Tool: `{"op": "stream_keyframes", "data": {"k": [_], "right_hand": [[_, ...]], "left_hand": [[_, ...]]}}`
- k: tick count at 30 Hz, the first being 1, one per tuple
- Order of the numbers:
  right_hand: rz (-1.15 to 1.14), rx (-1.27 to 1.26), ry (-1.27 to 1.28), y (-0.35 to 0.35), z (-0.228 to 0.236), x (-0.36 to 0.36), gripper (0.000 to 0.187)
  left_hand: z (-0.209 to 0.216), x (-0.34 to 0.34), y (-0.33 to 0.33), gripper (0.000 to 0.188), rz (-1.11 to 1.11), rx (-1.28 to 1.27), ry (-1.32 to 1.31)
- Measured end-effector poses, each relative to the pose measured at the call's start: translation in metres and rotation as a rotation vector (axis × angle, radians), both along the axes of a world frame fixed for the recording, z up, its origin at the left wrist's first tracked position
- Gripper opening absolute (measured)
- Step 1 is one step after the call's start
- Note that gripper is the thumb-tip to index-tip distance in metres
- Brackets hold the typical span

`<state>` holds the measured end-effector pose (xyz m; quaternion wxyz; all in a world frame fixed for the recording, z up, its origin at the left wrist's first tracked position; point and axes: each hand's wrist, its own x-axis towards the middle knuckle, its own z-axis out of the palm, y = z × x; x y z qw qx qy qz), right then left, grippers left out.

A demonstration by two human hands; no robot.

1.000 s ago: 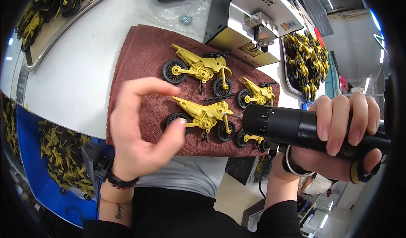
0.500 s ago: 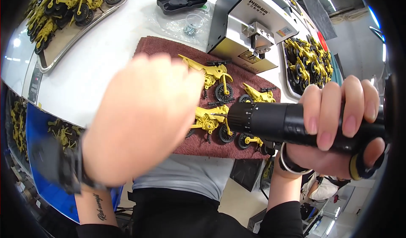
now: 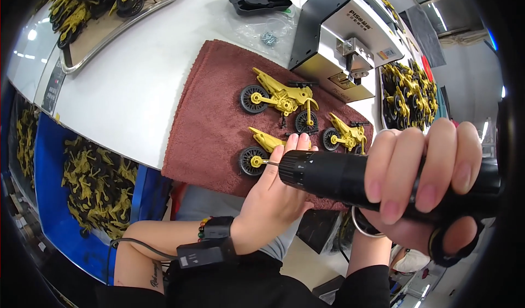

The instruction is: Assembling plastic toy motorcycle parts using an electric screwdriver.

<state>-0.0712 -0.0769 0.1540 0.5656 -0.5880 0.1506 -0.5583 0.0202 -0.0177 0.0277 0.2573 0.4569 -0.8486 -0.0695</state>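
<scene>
My right hand (image 3: 421, 171) is wrapped around a black electric screwdriver (image 3: 333, 176), held nearly level and pointing left. Its thin bit reaches the rear wheel hub of a yellow toy motorcycle (image 3: 266, 139) lying on a brown towel (image 3: 199, 105). Flat across that motorcycle rest the stretched fingers of my left hand (image 3: 268, 207), below and beside the bit. They hide the motorcycle's middle and front. Just above lies a second yellow toy motorcycle (image 3: 287, 97) with black wheels. A third toy motorcycle (image 3: 344, 135) sits to the right, partly behind the screwdriver.
A silver-fronted machine (image 3: 350, 40) stands behind the towel, beside a black tray (image 3: 260, 1) and a pile of small screws (image 3: 268, 38). Trays of yellow motorcycles (image 3: 123, 32) (image 3: 410, 97) flank the table. At lower left, a blue bin (image 3: 54, 198) holds more.
My left hand has swung right and down from above the towel's left part onto the lower motorcycle. The screwdriver's bit has moved to the rear wheel. The whole view has shifted slightly.
</scene>
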Motion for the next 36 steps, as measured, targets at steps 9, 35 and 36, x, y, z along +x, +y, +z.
{"op": "stream_keyframes", "data": {"k": [9,35,36], "right_hand": [[-0.081,0.039,-0.039,0.007,-0.012,0.021,0.035],[-0.165,-0.118,-0.062,-0.005,0.037,-0.014,0.026],[-0.177,-0.161,-0.036,-0.013,0.044,-0.025,0.026]], "left_hand": [[-0.009,-0.006,0.0,0.05,0.05,-0.039,0.089],[-0.012,0.008,0.001,0.042,-0.003,-0.203,-0.18],[-0.013,0.009,0.0,0.042,-0.019,-0.21,-0.175]]}}
